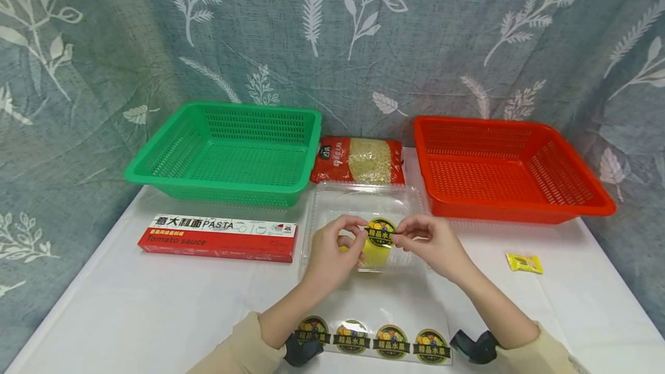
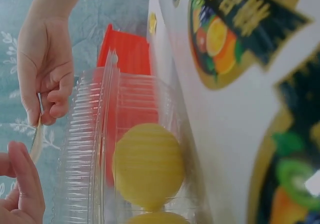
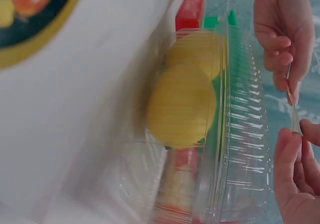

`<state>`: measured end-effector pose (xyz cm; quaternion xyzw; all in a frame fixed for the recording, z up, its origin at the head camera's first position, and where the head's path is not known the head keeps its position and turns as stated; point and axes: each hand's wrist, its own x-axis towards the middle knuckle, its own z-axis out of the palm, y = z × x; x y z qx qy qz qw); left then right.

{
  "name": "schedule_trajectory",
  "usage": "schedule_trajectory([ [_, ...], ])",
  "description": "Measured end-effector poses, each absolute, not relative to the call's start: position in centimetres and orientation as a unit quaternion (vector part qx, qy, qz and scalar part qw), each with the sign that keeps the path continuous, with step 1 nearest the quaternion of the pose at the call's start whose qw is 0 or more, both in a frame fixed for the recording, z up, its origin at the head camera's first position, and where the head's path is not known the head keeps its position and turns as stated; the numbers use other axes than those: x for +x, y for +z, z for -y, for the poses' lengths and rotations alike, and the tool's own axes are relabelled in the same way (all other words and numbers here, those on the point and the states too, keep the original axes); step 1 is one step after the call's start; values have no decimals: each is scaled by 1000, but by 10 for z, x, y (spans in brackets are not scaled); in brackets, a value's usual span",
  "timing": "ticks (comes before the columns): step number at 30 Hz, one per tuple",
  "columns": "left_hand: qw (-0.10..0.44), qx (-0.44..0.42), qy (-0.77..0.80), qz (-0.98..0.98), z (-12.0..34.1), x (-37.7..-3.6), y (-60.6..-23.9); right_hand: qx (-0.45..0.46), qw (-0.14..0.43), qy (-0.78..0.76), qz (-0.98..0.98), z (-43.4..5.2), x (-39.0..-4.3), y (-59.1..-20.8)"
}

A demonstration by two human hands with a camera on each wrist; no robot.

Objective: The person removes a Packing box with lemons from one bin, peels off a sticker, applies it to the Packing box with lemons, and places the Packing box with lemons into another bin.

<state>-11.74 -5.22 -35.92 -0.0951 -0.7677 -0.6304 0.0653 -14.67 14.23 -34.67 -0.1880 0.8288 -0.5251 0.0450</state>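
Here, a round fruit sticker [image 1: 381, 231] pinched at opposite edges: left hand [image 1: 332, 250] on one rim, right hand [image 1: 428, 242] on the other, fingertips curled tight on it, nothing else in either grasp. Held flat and taut that way, probably so the sticky face touches nothing and stays uncreased. Hovering just above the shut lid of a clear plastic clamshell box [image 1: 363, 204], apart from the plastic, as the wrist views confirm: sticker edge-on [image 2: 36, 141] between the fingers, box beside it. Inside the box, yellow round fruits [image 2: 148, 165], seen through the ribbed lid.

Nearest the body, a white backing sheet [image 1: 374, 336] with four more of the same stickers in a row, laid within easy reach of both wrists. Box centred on the white desk [image 1: 130, 305], directly before the person, likely for two-handed work. Left of it, a long red-and-white pasta carton [image 1: 218, 238]; behind it, a red bag of noodles [image 1: 358, 160]. At the back, a green basket [image 1: 228, 152] to the left and a red basket [image 1: 509, 166] to the right, open sides up, both well apart from the hands. Off to the right, a small yellow packet [image 1: 525, 262] alone on the desk.
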Motion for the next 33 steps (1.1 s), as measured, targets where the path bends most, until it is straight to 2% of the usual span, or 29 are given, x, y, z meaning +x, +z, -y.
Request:
schedule_trajectory([
  [13, 118, -94, -569, 808, 54, -136, -358, -181, 39, -499, -847, -133, -167, -344],
  [24, 111, -72, -526, 840, 57, -150, -356, -172, 52, -509, -842, -125, -186, -351],
  [33, 128, -58, -464, 874, 56, -156, -357, -151, 53, -503, -849, -119, -193, -353],
])
